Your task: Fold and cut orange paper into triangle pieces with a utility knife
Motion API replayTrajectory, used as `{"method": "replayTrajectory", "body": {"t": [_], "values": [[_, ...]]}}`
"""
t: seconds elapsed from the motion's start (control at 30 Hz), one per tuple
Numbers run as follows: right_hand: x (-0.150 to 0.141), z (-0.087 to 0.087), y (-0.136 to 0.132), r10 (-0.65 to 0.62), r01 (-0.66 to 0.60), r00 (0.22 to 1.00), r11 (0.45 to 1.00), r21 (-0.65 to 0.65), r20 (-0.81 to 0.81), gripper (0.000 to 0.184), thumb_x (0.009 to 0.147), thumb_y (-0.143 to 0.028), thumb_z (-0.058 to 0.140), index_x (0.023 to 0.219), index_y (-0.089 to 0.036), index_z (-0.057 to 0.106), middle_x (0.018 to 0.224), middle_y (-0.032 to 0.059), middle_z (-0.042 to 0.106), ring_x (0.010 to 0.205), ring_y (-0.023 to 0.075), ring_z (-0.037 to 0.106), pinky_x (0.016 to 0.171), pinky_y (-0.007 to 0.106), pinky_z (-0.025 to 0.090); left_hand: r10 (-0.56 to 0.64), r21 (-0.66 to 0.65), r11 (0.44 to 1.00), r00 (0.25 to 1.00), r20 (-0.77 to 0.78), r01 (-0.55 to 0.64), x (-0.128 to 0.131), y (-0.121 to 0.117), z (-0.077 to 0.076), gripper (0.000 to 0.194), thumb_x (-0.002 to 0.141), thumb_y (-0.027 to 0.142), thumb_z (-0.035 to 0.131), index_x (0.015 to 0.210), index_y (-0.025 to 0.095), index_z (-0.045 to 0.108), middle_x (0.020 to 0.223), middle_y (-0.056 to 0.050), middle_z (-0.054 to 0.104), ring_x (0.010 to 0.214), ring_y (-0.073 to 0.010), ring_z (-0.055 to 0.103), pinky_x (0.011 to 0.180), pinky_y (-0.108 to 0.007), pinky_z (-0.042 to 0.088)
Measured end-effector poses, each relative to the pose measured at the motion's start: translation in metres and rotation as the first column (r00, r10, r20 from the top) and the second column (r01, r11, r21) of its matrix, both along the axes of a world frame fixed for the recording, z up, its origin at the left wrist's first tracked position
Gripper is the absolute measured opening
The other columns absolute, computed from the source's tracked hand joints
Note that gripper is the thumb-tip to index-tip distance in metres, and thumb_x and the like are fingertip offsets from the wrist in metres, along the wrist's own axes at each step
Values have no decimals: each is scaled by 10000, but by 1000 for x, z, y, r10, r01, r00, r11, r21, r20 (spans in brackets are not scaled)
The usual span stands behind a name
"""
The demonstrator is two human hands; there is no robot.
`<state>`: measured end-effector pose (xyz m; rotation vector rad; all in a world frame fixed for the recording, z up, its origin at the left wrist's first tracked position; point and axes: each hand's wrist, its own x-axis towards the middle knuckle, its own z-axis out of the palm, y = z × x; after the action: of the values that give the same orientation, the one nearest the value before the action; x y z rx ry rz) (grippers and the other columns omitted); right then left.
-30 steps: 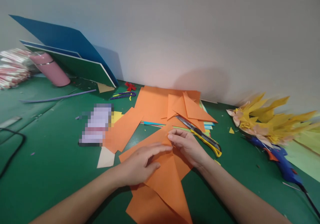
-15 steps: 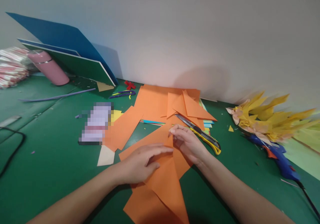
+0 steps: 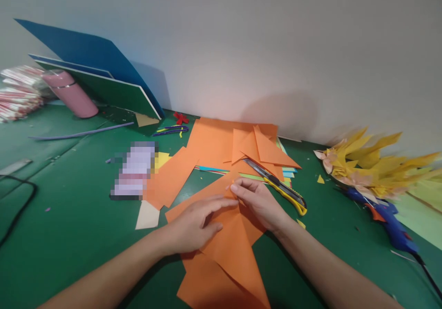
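A folded sheet of orange paper (image 3: pixel 229 237) lies in front of me, over other orange sheets. My left hand (image 3: pixel 196 224) rests on it with fingers stretched out and the palm down. At its far end, my right hand (image 3: pixel 257 201) pinches the edge of the paper between thumb and fingers. Just beyond the right hand, a yellow and black utility knife (image 3: pixel 276 184) lies slantwise, its blade end on an orange paper stack (image 3: pixel 212 138). Folded orange pieces (image 3: pixel 262 145) sit on that stack.
A blurred-out phone (image 3: pixel 134 171) and an orange strip (image 3: pixel 172 175) lie left of my hands. Blue and green boards (image 3: pixel 103 76) lean against the wall behind a pink bottle (image 3: pixel 72 95). A blue glue gun (image 3: pixel 390 219) and yellow paper leaves (image 3: pixel 369 161) are on the right.
My right hand has lowered slightly and turned, its fingers closing at the far edge of the paper. The near end of the paper has swung a little right. My left hand stays flat.
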<state>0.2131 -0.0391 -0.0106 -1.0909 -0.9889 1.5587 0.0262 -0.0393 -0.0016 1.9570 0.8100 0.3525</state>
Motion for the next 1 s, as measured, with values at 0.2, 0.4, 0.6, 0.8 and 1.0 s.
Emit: {"method": "replayTrajectory", "body": {"t": [0.2,0.4,0.6,0.8,1.0], "values": [[-2,0,0,-30,31,1000,999,-14,4,345,590,-461,815,558,-188,605,529,-61,465,511,84,358,544,251,306,-42,-3,999,999,0,42,-1,2,2,571,829,56,471,1352,284,469,1447,-6,458,1321,-210,423,1103,-414,344],[0,-3,0,-15,15,1000,1000,-11,22,357,571,-463,826,566,-178,610,551,-52,501,536,85,394,566,249,325,-63,-3,998,998,13,63,0,2,4,615,814,38,463,1368,304,451,1451,8,453,1276,-212,475,1062,-396,397],[1,-5,1,-5,5,1000,1000,-2,-17,368,598,-488,810,769,-203,651,688,-35,577,630,111,489,633,258,387,107,-2,994,993,46,-107,-5,6,1,555,834,127,491,1362,296,463,1430,-23,476,1306,-253,431,1083,-445,360],[0,-5,0,93,-95,991,995,11,91,380,636,-509,775,660,-188,574,631,-50,533,583,97,461,584,246,380,166,-1,986,969,182,-169,-10,15,-3,546,847,204,536,1376,297,438,1466,-33,424,1380,-266,318,1114,-479,298],[1,-1,0,101,-101,987,995,-7,126,388,646,-499,760,624,-184,535,557,-80,455,507,72,370,523,229,323,183,-101,981,964,191,-167,-9,16,-1,564,815,217,563,1364,291,457,1458,-45,437,1357,-288,356,1063,-500,362]]}}
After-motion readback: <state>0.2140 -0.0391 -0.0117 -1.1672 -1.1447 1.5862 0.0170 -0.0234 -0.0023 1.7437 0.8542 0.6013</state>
